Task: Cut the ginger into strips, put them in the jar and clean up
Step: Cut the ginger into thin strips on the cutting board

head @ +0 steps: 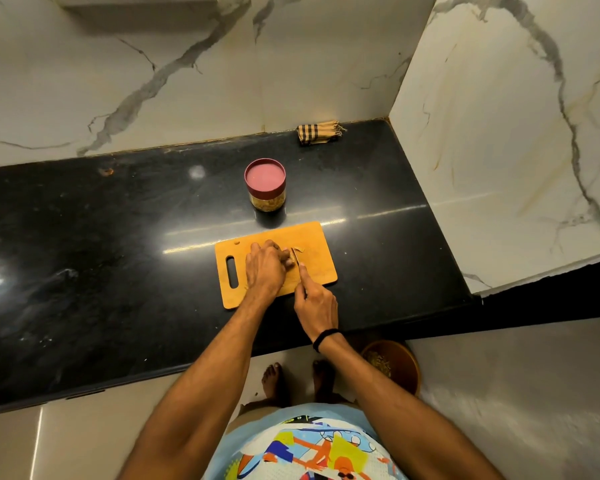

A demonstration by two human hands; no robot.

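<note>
L hand fingers curled, pinning ginger to cutting board; ginger pokes out just right of fingertips. R hand grips knife, blade against ginger's right end. Lidded jar just behind board.

**One of most things, two hands, two feet**

On your counter there is one cutting board, one knife, one ginger piece, one lidded jar and one folded cloth. Two hands show: your left hand and right hand. On the floor are one bowl and two bare feet. The cut slivers are too small to count.
</note>
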